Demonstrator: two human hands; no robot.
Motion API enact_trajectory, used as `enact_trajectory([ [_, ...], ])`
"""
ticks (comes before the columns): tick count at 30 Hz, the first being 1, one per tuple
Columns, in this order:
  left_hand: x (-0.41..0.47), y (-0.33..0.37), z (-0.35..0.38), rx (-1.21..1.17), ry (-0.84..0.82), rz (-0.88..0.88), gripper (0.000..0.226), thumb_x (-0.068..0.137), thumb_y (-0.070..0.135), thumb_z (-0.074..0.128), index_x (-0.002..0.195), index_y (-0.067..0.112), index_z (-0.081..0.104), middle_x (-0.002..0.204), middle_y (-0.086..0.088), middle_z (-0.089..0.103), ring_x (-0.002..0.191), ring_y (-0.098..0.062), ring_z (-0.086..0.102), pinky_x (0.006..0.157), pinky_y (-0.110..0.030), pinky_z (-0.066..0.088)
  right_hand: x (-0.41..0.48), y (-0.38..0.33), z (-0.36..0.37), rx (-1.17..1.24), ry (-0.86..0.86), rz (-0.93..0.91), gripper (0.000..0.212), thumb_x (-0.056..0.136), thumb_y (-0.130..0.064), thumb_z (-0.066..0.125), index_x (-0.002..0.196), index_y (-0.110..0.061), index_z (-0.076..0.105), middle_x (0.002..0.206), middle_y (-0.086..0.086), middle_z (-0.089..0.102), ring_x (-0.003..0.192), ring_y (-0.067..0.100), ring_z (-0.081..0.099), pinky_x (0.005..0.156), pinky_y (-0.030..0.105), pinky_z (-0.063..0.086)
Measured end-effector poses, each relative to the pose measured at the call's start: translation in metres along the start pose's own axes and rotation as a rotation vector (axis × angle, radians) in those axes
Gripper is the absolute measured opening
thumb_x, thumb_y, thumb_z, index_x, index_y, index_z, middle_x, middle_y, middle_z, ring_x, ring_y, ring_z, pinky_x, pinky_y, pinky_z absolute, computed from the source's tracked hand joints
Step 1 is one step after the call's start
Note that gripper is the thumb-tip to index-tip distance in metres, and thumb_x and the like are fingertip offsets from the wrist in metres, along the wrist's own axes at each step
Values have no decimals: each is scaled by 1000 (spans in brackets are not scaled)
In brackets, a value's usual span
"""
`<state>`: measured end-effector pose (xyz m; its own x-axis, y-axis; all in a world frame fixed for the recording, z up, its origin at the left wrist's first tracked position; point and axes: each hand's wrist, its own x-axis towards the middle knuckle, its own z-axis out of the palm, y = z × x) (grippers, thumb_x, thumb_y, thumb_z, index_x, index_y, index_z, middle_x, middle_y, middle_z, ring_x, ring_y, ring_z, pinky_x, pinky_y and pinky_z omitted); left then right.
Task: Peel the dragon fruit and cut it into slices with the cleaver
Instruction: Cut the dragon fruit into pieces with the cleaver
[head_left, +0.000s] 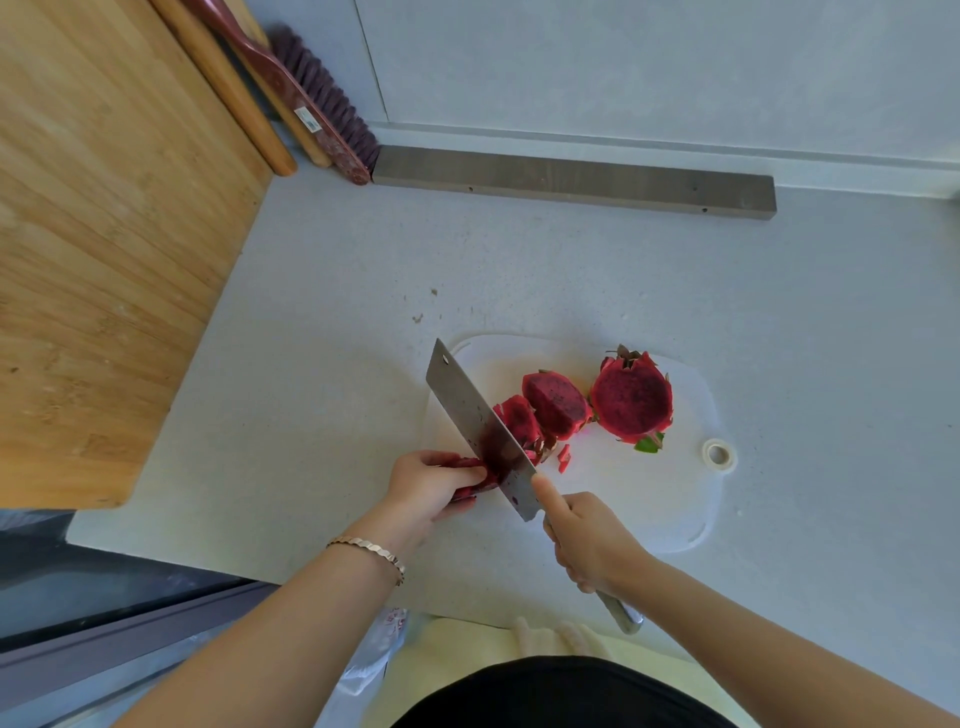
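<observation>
A white cutting board (654, 499) lies on the grey counter. On it stand three red dragon fruit pieces with skin on: a large half (631, 399) at the right, a wedge (556, 402) in the middle and a smaller wedge (519, 422) beside the blade. My left hand (431, 486) pinches another dragon fruit piece (470, 480) at the board's left edge. My right hand (587, 540) grips the cleaver's handle, forefinger along the spine. The cleaver blade (480, 423), smeared with juice, stands edge-down against the held piece.
A big wooden board (104, 234) lies on the left. A brush (311, 98) and wooden sticks lean in the far corner beside a grey bar (571, 179). A tape roll (719, 455) sits at the cutting board's right edge. The counter's front edge runs under my arms.
</observation>
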<state>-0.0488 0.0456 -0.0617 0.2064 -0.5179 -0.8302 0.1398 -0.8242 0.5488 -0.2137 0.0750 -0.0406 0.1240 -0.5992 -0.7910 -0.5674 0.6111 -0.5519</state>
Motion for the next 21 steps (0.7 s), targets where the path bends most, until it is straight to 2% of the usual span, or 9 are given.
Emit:
enact_trajectory([
  [3,0,-3,0,-26,22,16,40,70,-6,75,107,-6,59,97,-19,68,79,-28,68,62,-27,58,6,0,6,0,74,-46,57,94,-56,26,55,-16,28,47,-1,30,38,10,29,52,25,33],
  [5,-1,-6,1,-43,44,64,41,69,-6,76,107,-5,60,99,-20,68,79,-30,68,71,-31,59,11,-5,7,82,87,-41,58,94,-56,28,53,-15,29,44,-3,31,36,10,30,48,24,33],
  [7,-2,-9,1,-45,56,116,40,68,-5,76,105,-2,62,93,-15,68,74,-26,68,76,-33,58,13,-8,6,175,84,-17,57,94,-56,30,53,-16,29,44,-2,29,34,11,27,42,22,29],
  [9,-2,-9,0,-39,60,146,37,69,-4,76,102,3,61,88,-9,67,69,-21,67,73,-30,57,12,-9,4,236,68,9,57,93,-57,30,53,-17,26,47,0,26,35,11,23,42,21,25],
  [13,4,1,-11,-22,87,169,34,70,-7,74,98,4,59,91,-12,64,60,-18,66,59,-22,57,6,-10,-3,253,45,36,58,93,-58,30,52,-18,24,46,0,25,33,11,21,40,18,24],
  [15,8,9,-16,38,117,203,32,71,-9,72,96,4,57,88,-10,61,55,-15,64,53,-18,56,3,-13,-7,249,54,40,58,93,-58,30,53,-17,25,46,0,25,33,11,22,40,17,24],
  [19,12,29,-19,272,152,254,39,67,-2,75,100,4,56,91,-14,63,67,-22,63,69,-30,55,-6,-24,-18,292,39,46,57,92,-60,31,55,-17,25,46,-1,24,33,11,20,40,17,22],
  [21,16,41,-15,443,141,278,48,62,6,77,104,6,54,82,-9,71,69,-18,66,70,-30,53,-10,-31,-27,328,48,48,57,91,-62,31,56,-17,26,44,-3,24,34,12,20,41,18,21],
])
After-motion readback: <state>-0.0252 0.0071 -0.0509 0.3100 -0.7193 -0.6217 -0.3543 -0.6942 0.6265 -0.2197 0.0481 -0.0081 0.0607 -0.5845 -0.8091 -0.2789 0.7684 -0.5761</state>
